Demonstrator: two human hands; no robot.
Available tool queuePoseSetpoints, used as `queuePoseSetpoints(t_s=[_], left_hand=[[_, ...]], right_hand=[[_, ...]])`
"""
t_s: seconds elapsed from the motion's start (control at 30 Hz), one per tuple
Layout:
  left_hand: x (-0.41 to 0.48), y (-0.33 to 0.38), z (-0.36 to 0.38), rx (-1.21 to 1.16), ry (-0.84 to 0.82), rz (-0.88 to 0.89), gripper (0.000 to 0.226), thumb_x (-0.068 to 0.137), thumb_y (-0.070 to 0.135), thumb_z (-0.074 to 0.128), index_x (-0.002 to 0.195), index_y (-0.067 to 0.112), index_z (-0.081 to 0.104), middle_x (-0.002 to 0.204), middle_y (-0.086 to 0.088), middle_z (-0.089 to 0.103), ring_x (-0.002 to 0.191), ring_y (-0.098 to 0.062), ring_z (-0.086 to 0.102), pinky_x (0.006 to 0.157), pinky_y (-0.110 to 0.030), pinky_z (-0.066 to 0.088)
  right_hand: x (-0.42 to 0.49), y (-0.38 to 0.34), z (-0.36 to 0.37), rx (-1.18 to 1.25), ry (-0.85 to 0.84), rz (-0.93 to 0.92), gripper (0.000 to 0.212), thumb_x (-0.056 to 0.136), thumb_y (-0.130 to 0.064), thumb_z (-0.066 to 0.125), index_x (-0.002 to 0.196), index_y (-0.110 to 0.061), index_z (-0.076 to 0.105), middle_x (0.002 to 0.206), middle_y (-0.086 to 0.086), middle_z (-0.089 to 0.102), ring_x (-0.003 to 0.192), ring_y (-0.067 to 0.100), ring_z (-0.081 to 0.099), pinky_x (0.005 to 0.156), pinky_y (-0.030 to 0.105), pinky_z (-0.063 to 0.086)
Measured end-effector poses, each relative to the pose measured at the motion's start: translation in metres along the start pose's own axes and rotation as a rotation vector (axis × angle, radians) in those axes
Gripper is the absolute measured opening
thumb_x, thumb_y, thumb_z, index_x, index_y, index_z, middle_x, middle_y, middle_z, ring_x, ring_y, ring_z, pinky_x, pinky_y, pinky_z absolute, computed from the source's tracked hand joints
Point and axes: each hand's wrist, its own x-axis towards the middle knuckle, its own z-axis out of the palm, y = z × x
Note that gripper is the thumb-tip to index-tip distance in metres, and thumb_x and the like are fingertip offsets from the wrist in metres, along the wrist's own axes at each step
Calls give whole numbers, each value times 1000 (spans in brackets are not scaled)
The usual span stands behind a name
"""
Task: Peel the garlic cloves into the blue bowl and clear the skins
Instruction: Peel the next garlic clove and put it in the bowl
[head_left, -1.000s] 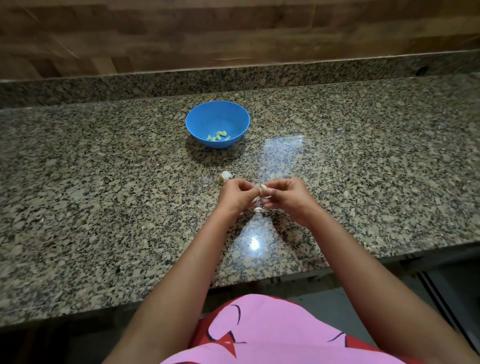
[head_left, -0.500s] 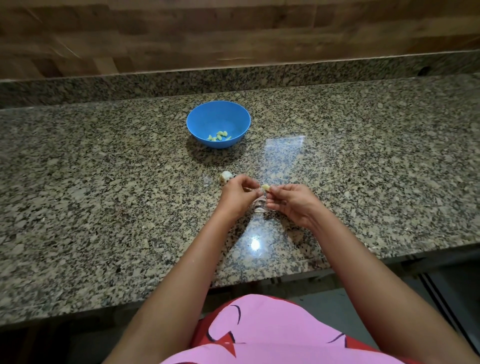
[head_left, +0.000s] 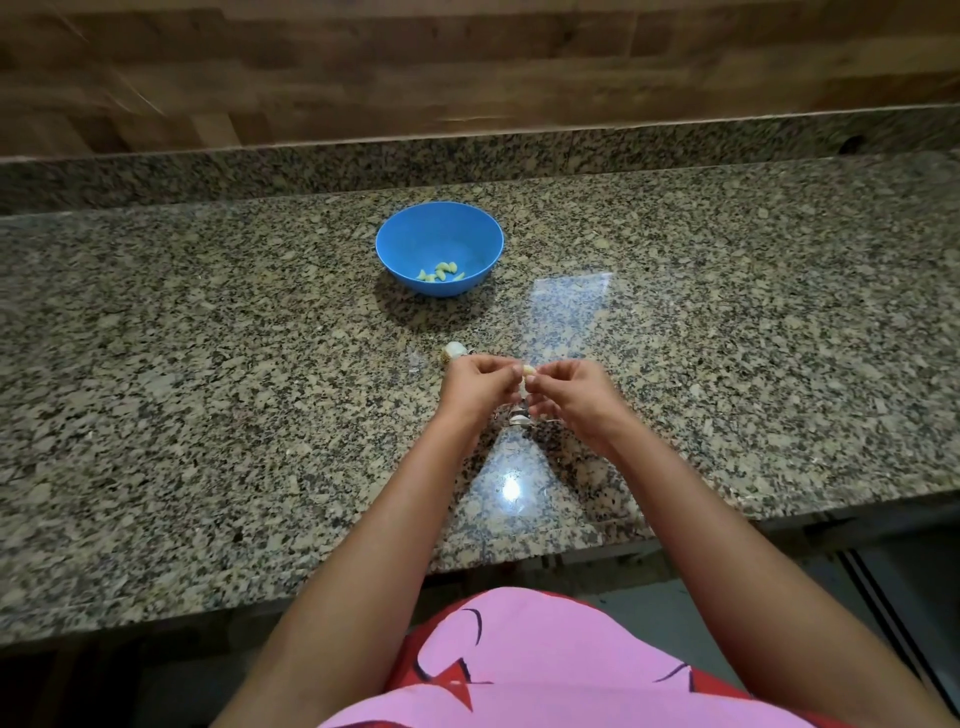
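The person is standing at the speckled stone table (head_left: 208, 374), and both hands are meeting just right of the middle of the frame, a little above the table top. The left hand (head_left: 475, 387) and the right hand (head_left: 574, 395) are each curling their fingers and pinching one pale garlic clove (head_left: 528, 370) between the fingertips, so the clove is sitting in the small gap between the two hands. Just below the hands, a few thin skins (head_left: 519, 415) are lying on the table. A piece of garlic bulb (head_left: 453, 351) is resting on the table just above and to the left of the left hand. Higher up, in the upper middle of the frame, the blue bowl (head_left: 410, 239) is standing well apart from the hands, holding several peeled cloves (head_left: 441, 271) at its bottom. A pink garment (head_left: 545, 670) is filling the lower edge.
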Motion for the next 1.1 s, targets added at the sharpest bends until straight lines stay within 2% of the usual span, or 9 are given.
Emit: queuePoseSetpoints(t_s=[0.1,0.23,0.33,0.43,0.53,0.73,0.83,0.9,1.1], left_hand=[[-1,3,2,-77,25,-20,4,87,-1,60,87,-3,63,77,-11,64,66,-15,59,56,-15,53],[-2,3,4,-105,14,-30,18,86,-1,62,101,-12,61,77,-12,64,64,-15,61,57,-16,54],[-4,2,3,-120,-1,-20,24,85,-1,63,104,-14,59,79,-13,64,66,-16,62,58,-17,55],[-5,1,2,-74,-20,21,23,83,1,66,102,-10,60,84,-12,65,70,-18,64,62,-20,56],[-7,1,2,-34,-33,46,22,82,2,68,102,-6,63,85,-12,67,69,-15,65,59,-18,54],[-9,3,1,-118,-54,11,18,82,-1,65,99,-8,64,78,-11,68,59,-11,65,56,-18,54],[-8,4,0,-188,-40,-64,12,85,-3,60,96,-7,63,78,-14,66,63,-16,64,60,-21,57],[-7,4,-1,-201,-38,-97,15,87,-3,58,100,-10,61,78,-14,64,66,-17,62,62,-21,56],[-6,4,1,-106,-47,-43,22,83,-1,65,103,-10,62,84,-12,66,70,-16,63,68,-22,56]], right_hand=[[0,2,2,74,33,-34,12,90,0,52,93,9,60,72,11,60,59,17,56,56,21,50],[-2,6,4,130,66,-72,18,91,0,51,100,14,59,72,12,62,58,15,57,54,18,50],[-3,7,4,170,84,-92,16,89,-2,55,97,11,61,72,11,63,58,16,57,54,19,51],[-2,6,3,161,98,-88,11,87,-4,59,91,6,63,71,10,64,57,14,58,54,19,51],[-1,7,3,155,103,-87,9,88,-1,56,86,4,63,68,9,62,55,13,57,52,19,50],[0,9,1,175,92,-103,13,90,3,52,85,2,63,68,9,62,55,15,56,52,20,51],[-1,7,1,233,67,-95,10,88,3,53,86,2,63,67,9,64,54,15,58,52,20,52],[-2,6,0,236,67,-97,7,86,2,57,88,4,63,71,12,63,56,16,58,53,20,53],[1,3,-3,134,95,-124,3,83,1,62,83,2,65,73,11,66,61,16,62,57,22,54]])
